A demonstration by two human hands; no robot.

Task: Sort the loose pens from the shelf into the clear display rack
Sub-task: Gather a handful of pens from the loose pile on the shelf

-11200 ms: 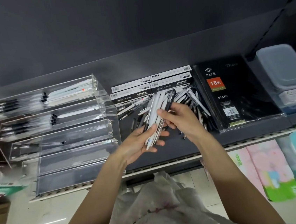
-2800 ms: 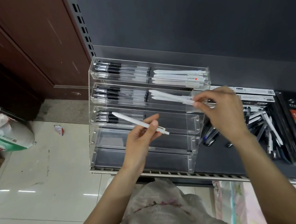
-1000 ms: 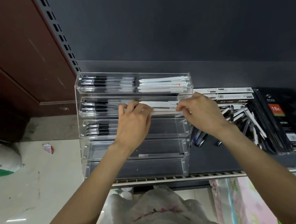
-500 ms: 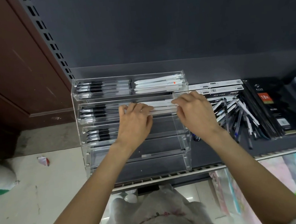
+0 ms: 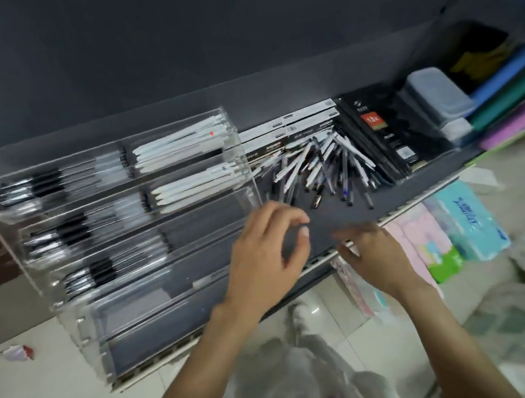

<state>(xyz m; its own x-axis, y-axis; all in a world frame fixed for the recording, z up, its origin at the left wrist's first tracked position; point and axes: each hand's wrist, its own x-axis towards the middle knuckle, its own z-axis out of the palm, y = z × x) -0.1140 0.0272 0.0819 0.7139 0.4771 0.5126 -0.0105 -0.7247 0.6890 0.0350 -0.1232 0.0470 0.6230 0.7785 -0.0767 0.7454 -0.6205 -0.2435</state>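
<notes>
Between placements: my left hand (image 5: 269, 256) and right hand (image 5: 377, 254) hover empty, fingers loosely curled, beside the tiered clear acrylic display rack (image 5: 122, 233). The heap of loose black and white pens (image 5: 322, 166) awaits; next, I judge, gather another matching handful.

shelf (image 5: 338, 220): dark grey; rack (image 5: 243, 155): clear; pens (image 5: 183, 139) in rack: white, black-and-clear; loose pens (image 5: 319, 167): white, black, blue mixed; diary (image 5: 387, 134): black, red label
</notes>
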